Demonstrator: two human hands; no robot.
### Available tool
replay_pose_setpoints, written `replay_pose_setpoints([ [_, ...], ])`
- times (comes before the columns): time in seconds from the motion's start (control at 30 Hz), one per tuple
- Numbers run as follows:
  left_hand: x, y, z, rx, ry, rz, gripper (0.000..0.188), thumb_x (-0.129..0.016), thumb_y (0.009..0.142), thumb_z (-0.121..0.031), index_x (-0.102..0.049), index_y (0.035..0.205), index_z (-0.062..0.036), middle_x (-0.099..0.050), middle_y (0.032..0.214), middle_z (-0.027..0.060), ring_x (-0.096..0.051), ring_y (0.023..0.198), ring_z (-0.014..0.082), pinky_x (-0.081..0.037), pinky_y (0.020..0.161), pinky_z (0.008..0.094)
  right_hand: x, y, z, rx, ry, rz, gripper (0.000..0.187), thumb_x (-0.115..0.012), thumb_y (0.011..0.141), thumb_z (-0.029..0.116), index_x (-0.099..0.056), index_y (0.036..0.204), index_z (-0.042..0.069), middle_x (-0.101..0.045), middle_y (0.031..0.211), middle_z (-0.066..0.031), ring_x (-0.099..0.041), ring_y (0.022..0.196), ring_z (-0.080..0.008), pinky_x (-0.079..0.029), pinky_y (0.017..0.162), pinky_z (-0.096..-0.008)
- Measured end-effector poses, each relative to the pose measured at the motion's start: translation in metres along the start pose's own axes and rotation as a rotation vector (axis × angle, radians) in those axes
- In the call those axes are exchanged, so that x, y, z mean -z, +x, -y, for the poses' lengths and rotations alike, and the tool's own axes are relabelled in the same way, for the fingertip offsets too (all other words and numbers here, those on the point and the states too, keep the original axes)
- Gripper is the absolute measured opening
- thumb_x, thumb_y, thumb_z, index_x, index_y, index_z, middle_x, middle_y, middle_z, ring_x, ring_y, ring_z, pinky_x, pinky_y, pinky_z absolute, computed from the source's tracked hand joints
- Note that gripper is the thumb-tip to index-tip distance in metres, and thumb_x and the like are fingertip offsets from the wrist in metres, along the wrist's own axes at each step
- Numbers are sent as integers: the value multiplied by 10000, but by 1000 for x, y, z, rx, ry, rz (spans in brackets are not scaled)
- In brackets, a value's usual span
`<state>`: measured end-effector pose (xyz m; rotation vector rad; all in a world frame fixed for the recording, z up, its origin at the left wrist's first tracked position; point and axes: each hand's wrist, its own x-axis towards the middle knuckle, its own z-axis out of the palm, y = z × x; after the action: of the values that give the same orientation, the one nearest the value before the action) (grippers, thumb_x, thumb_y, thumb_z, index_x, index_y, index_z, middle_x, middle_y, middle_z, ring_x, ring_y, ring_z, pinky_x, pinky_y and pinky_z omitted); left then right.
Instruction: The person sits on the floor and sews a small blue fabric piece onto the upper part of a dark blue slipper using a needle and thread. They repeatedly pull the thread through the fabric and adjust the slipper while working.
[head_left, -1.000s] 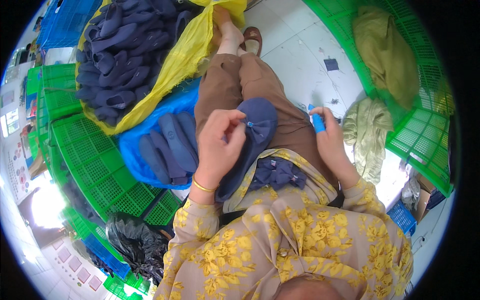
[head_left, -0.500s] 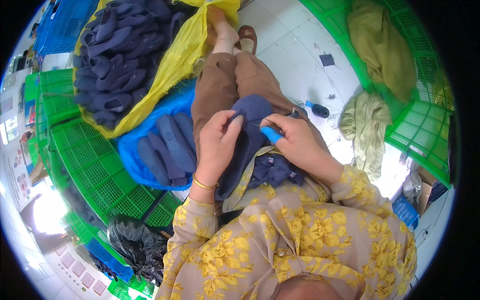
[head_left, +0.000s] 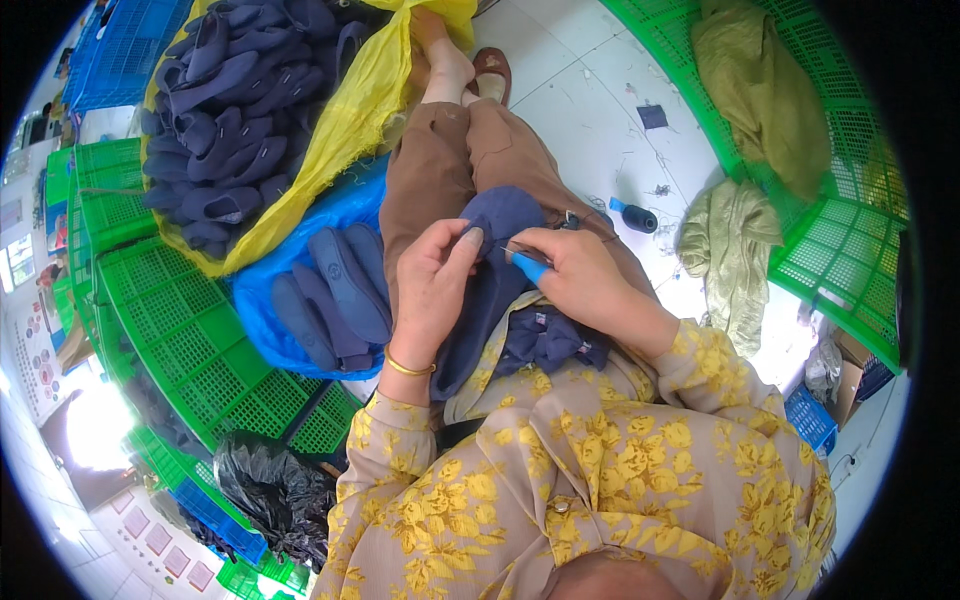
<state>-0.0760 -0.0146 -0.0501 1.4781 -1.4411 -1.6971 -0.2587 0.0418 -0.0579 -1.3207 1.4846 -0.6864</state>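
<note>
Navy shoe [head_left: 480, 310], resting over brown trousers [head_left: 430, 190]: the left hand [head_left: 430, 275] grasps the shoe's left edge; the right hand [head_left: 582, 278], at the shoe's right, pinches a thin needle-like tool [head_left: 509, 251]; navy bows [head_left: 550, 342] lie right of the shoe, soles [head_left: 350, 285] left.

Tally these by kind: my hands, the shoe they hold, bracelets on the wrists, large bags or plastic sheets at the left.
Hands: 2 (left hand, right hand)
Held navy shoe: 1
Gold bracelet: 1
Large bags or sheets: 3 (yellow sack, blue plastic, black bag)
Total: 7
</note>
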Motion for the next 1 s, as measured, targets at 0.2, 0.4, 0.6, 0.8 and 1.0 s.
replay_pose_setpoints([
  [0.2,1,1,-1,30,-45,-4,183,-608,957,-162,-656,1027,0,-630,848,-17,-546,720,57,-453,676,199,-1,-1,-2,-6,98,-3,266,-546,802,-6,-650,1032,79,-658,849,-191,-640,778,-373,-485,667,-403],
  [0.4,1,0,-2,102,-110,31,200,-597,966,-174,-654,1045,1,-634,838,-10,-566,709,57,-471,667,202,-4,1,-5,18,83,-9,256,-551,818,2,-633,1045,87,-659,860,-181,-642,788,-369,-484,662,-401],
  [0.6,1,4,12,231,-312,81,173,-577,977,-161,-638,1035,-10,-634,811,7,-579,692,74,-484,639,211,-12,1,-10,65,92,-59,257,-555,813,5,-622,1041,102,-658,865,-174,-644,796,-366,-487,660,-408],
  [0.8,-1,5,12,238,-339,110,159,-568,982,-156,-636,1007,-15,-627,800,5,-575,682,75,-485,638,213,-13,-1,-12,64,24,-92,250,-575,804,17,-629,1028,114,-660,834,-172,-651,774,-360,-498,649,-418],
  [1.0,4,10,14,281,-387,144,159,-562,975,-135,-636,1010,2,-619,797,12,-564,652,74,-479,623,204,-2,-4,-9,66,-130,-30,330,-581,763,-11,-613,1060,130,-655,815,-174,-650,768,-360,-500,655,-436],
])
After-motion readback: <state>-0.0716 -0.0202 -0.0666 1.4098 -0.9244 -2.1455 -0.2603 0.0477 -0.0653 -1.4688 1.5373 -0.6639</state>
